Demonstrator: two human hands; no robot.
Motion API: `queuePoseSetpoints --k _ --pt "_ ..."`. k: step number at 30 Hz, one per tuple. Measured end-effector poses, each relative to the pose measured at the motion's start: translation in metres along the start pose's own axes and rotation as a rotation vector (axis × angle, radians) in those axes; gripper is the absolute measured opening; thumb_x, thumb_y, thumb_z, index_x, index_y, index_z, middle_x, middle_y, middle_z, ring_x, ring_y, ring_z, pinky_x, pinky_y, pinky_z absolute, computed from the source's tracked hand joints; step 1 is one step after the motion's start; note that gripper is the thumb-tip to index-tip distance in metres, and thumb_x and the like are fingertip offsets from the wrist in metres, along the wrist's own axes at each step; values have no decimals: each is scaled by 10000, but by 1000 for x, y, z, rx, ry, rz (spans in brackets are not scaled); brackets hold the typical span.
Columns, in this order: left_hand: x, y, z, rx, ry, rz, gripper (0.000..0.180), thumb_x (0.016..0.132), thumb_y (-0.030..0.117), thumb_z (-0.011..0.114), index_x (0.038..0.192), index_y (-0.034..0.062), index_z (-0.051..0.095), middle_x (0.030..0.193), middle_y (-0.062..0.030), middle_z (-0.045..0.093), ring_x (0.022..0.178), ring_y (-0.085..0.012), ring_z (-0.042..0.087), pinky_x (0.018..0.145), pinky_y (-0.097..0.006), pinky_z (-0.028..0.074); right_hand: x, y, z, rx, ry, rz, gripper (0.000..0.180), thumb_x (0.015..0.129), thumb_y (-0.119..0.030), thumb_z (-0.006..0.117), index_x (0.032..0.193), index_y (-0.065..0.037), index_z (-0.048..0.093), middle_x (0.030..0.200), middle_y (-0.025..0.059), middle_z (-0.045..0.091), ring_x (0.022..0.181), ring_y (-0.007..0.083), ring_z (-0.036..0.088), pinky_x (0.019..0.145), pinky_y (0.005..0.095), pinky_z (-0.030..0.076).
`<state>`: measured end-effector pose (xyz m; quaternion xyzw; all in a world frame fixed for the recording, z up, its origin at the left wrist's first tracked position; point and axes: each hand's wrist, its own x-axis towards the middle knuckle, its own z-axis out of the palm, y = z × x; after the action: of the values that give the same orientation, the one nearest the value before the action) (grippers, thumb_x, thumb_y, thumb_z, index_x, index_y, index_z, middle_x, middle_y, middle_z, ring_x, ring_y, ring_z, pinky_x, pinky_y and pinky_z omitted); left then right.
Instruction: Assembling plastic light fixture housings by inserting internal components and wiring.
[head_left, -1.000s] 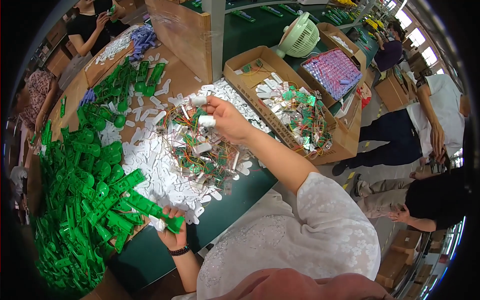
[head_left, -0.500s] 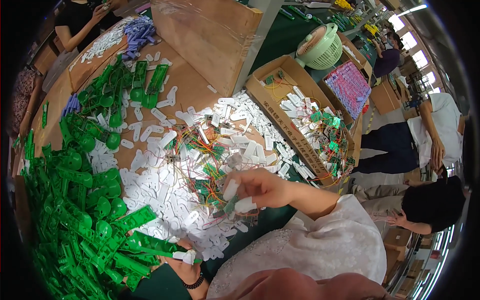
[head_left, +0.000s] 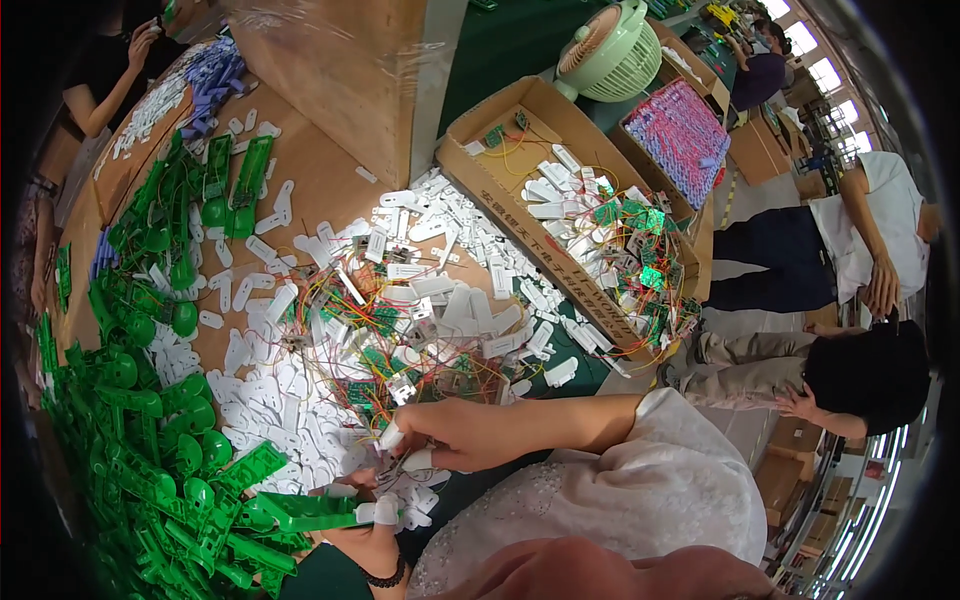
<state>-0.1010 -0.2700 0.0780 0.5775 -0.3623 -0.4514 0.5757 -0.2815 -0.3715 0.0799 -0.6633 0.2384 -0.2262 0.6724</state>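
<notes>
My left hand (head_left: 365, 525) is at the lower edge, shut on a long green plastic part (head_left: 300, 508) that points left over the green heap. My right hand (head_left: 450, 435) reaches across from the right and hovers just above the left hand. Its fingertips, in white finger cots, pinch a small wired part (head_left: 398, 466) right at the end of the green part. A white sleeve covers my right upper arm.
A heap of green plastic parts (head_left: 130, 420) fills the left. White flat pieces (head_left: 260, 400) and a tangle of wired circuit boards (head_left: 370, 340) lie in the middle. A cardboard box (head_left: 520, 230), a green fan (head_left: 610, 50) and people stand to the right.
My right hand has drawn back from the wire tangle toward me, down to my left hand. The left hand keeps hold of the green part.
</notes>
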Motion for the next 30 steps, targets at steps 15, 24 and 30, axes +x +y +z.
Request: queuePoseSetpoints --k 15,24,30 --pt "-17 1 17 34 49 5 469 684 56 691 1001 -15 353 911 -116 511 812 -175 522 700 -274 450 -10 -7 10 77 105 -304 218 654 53 584 825 9 457 963 111 488 841 258 538 700 313 439" --pt "-16 -5 33 -37 121 40 428 686 161 698 948 11 395 868 -60 463 772 -143 480 696 -255 417 -16 0 15 109 180 -181 192 687 11 584 871 14 529 816 115 579 727 258 589 629 332 448" --pt "-16 10 22 -1 87 63 560 640 257 770 953 -5 387 857 -89 533 747 -135 498 676 -245 414 -14 5 16 -269 282 -478 188 680 39 565 853 -26 526 826 85 517 715 279 544 608 350 439"
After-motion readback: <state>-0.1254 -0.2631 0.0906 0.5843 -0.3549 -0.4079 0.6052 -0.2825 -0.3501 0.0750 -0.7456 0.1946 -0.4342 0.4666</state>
